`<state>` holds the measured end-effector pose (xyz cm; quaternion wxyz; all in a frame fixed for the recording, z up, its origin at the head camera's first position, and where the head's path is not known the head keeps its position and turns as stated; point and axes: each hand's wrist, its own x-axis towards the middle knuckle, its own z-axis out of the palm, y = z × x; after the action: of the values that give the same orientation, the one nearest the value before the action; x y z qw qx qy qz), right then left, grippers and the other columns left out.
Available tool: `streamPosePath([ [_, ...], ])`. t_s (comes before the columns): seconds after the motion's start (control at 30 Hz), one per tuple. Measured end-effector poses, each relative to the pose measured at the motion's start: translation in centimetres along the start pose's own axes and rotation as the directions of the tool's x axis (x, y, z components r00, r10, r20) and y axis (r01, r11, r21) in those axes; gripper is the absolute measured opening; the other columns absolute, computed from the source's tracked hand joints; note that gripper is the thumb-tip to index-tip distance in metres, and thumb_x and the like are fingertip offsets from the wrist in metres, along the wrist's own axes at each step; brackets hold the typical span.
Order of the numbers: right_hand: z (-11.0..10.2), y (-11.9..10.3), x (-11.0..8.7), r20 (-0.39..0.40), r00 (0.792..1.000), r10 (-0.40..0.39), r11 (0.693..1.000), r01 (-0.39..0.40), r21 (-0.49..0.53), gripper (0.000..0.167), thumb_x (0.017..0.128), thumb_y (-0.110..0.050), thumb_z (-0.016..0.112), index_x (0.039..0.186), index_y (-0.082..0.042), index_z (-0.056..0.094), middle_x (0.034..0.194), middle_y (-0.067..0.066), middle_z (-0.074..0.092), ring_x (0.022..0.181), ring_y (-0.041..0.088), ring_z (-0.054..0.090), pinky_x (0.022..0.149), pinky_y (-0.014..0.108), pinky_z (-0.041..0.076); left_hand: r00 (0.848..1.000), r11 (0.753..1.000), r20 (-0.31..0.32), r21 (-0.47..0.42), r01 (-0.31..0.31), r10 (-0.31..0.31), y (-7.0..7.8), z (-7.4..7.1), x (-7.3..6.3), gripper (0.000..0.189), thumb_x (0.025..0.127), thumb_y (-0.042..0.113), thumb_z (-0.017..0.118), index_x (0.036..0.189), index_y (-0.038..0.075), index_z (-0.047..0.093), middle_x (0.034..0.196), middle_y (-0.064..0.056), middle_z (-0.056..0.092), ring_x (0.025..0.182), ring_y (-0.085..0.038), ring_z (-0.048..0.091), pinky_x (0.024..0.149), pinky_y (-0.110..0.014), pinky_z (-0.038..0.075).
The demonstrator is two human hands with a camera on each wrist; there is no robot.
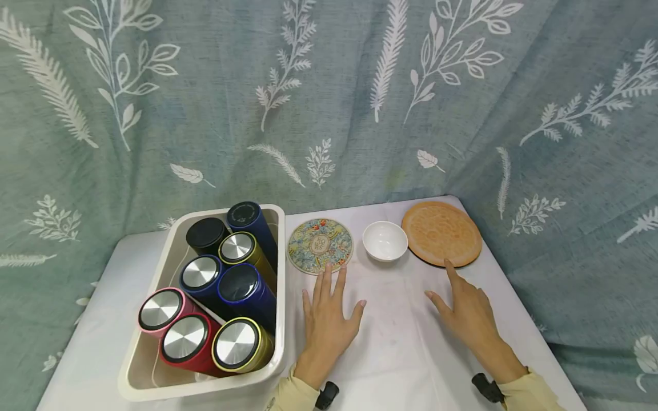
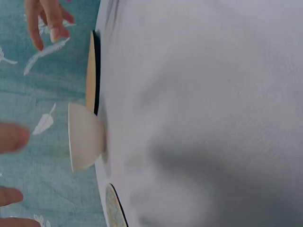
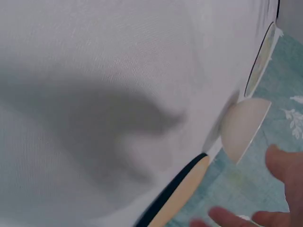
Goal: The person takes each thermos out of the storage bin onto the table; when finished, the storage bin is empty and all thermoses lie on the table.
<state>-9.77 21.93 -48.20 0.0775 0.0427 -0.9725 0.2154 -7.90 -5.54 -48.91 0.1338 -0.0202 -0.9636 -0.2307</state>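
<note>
My left hand (image 1: 329, 325) hovers with spread fingers, its fingertips by the near edge of a round patterned mat (image 1: 308, 251). My right hand (image 1: 470, 314) has its index finger pointing at the near edge of a round orange-brown mat (image 1: 442, 233); whether it touches is unclear. That hand holds nothing, and neither does the left. Between the two mats stands a white bowl (image 1: 385, 241), upright, also seen side-on in the left wrist view as a pale bowl (image 2: 86, 137). In the right wrist view the thumb and blurred fingers hang near the bowl (image 3: 244, 125).
At left a cream plastic bin (image 1: 280, 257) holds several thermos bottles, among them a red bottle (image 1: 203, 345), a pink bottle (image 1: 160, 310) and a tall dark-blue bottle (image 1: 263, 234). A white cloth covers the table (image 1: 396, 342). Behind hangs a leaf-patterned curtain (image 1: 339, 103).
</note>
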Motion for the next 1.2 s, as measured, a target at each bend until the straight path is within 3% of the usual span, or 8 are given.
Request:
streamPosePath([
  [0.2, 0.1, -0.7, -0.3, 0.047, 0.998, 0.042, 0.994, -0.047, 0.094, 0.039, 0.098, -0.031, 0.065, 0.125, -0.003, 0.067, 0.101, 0.014, 0.077, 0.086, 0.029, 0.073, 0.070, 0.046, 0.056, 0.986, 0.981, -0.154, -0.171, -0.087, 0.060, 0.3, -0.6, -0.5, 0.055, 0.087, 0.018, 0.078, 0.138, 0.015, 0.060, 0.121, -0.006, 0.072, 0.105, -0.024, 0.071, 0.087, -0.041, 0.056],
  [0.37, 0.1, -2.0, -0.3, 0.080, 0.995, 0.067, 0.953, -0.087, 0.289, 0.025, 0.098, -0.026, 0.067, 0.107, -0.004, 0.074, 0.083, 0.007, 0.075, 0.070, 0.014, 0.067, 0.061, 0.027, 0.052, 0.993, 0.926, -0.099, -0.364, -0.097, 0.065, 1.2, -1.8, -1.2, 0.031, 0.086, 0.006, 0.075, 0.116, 0.014, 0.073, 0.093, 0.002, 0.077, 0.085, -0.011, 0.072, 0.078, -0.033, 0.058],
  [0.5, 0.0, -3.7, -0.3, 0.156, 0.986, 0.066, 0.884, -0.130, 0.449, 0.025, 0.098, -0.028, 0.067, 0.106, -0.005, 0.074, 0.078, 0.006, 0.073, 0.065, 0.013, 0.066, 0.058, 0.022, 0.052, 0.997, 0.879, -0.026, -0.470, -0.074, 0.070, 2.0, -3.3, -1.7, 0.022, 0.088, 0.007, 0.073, 0.108, 0.016, 0.076, 0.092, 0.006, 0.078, 0.083, -0.005, 0.071, 0.081, -0.030, 0.058],
  [0.63, -0.2, -5.9, -0.9, 0.248, 0.969, -0.005, 0.835, -0.133, 0.534, 0.025, 0.097, -0.034, 0.068, 0.105, -0.011, 0.074, 0.079, 0.005, 0.073, 0.066, 0.014, 0.067, 0.061, 0.023, 0.053, 0.998, 0.850, -0.029, -0.523, -0.063, 0.056, 2.4, -4.6, -1.8, 0.021, 0.090, 0.009, 0.072, 0.108, 0.019, 0.076, 0.091, 0.007, 0.078, 0.084, -0.004, 0.071, 0.081, -0.028, 0.059],
  [0.73, -0.3, -7.6, -1.8, 0.309, 0.938, -0.155, 0.807, -0.060, 0.587, 0.024, 0.097, -0.035, 0.067, 0.106, -0.014, 0.073, 0.081, 0.003, 0.073, 0.067, 0.009, 0.066, 0.062, 0.024, 0.053, 0.998, 0.838, -0.055, -0.543, -0.061, 0.037, 2.5, -5.2, -1.6, 0.020, 0.091, 0.009, 0.071, 0.108, 0.019, 0.076, 0.089, 0.006, 0.077, 0.085, -0.005, 0.071, 0.081, -0.028, 0.059],
  [0.87, -0.2, -9.6, -3.2, 0.355, 0.870, -0.342, 0.768, 0.042, 0.639, 0.020, 0.098, -0.037, 0.066, 0.110, -0.022, 0.071, 0.085, -0.008, 0.072, 0.075, 0.002, 0.066, 0.071, 0.024, 0.057, 0.996, 0.828, -0.084, -0.556, -0.064, 0.021, 2.4, -5.6, -1.2, 0.019, 0.091, 0.008, 0.070, 0.106, 0.018, 0.076, 0.086, 0.006, 0.077, 0.085, -0.006, 0.072, 0.083, -0.028, 0.059],
  [1.07, 0.9, -11.3, -4.9, 0.328, 0.800, -0.502, 0.699, 0.153, 0.698, 0.017, 0.097, -0.037, 0.066, 0.110, -0.027, 0.070, 0.092, -0.013, 0.072, 0.082, -0.002, 0.065, 0.083, 0.024, 0.056, 0.991, 0.821, -0.130, -0.566, -0.076, 0.002, 2.6, -6.2, -0.7, 0.016, 0.090, 0.008, 0.069, 0.099, 0.017, 0.078, 0.084, 0.007, 0.078, 0.085, -0.006, 0.074, 0.080, -0.030, 0.058],
  [1.2, 1.4, -11.9, -5.5, 0.314, 0.757, -0.573, 0.644, 0.178, 0.744, 0.016, 0.097, -0.033, 0.068, 0.111, -0.024, 0.070, 0.088, -0.011, 0.072, 0.082, -0.003, 0.065, 0.083, 0.024, 0.056, 0.989, 0.794, -0.149, -0.602, -0.081, -0.012, 2.6, -6.5, -0.6, 0.011, 0.091, 0.011, 0.072, 0.094, 0.018, 0.079, 0.085, 0.006, 0.079, 0.083, -0.005, 0.074, 0.080, -0.027, 0.059],
])
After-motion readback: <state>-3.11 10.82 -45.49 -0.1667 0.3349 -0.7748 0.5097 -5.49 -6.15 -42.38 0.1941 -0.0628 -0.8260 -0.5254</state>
